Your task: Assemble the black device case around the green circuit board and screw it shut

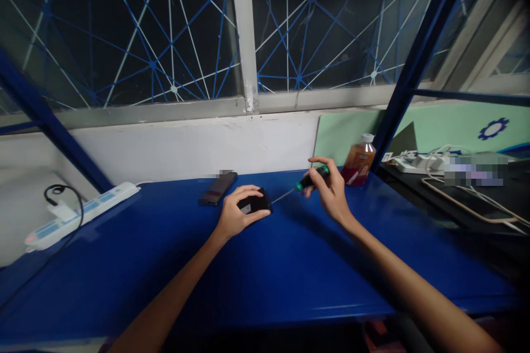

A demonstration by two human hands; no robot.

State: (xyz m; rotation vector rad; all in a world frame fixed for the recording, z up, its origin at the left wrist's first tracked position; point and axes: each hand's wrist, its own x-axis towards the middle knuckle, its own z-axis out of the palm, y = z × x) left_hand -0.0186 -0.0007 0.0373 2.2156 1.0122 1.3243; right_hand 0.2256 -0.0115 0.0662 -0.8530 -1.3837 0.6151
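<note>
Near the middle of the blue table, my left hand [238, 213] is closed around a small black box-shaped device [257, 202] with a pale label. Its thumb and fingers grip opposite sides. My right hand [327, 185] holds a screwdriver [313, 177] by its black and green handle. The thin metal shaft slants down to the left, and its tip is at the right end of the black device. Whether the tip sits in a screw is too small to tell. A dark smartphone [219, 187] lies just behind my left hand.
A white power strip [89, 214] with a plugged-in black cable lies on the blue table [248, 276] at left. A drink bottle [359, 161] stands at the back right. Farther right, a black surface carries a phone [467, 201] and white cables. Blue frame posts rise at both sides.
</note>
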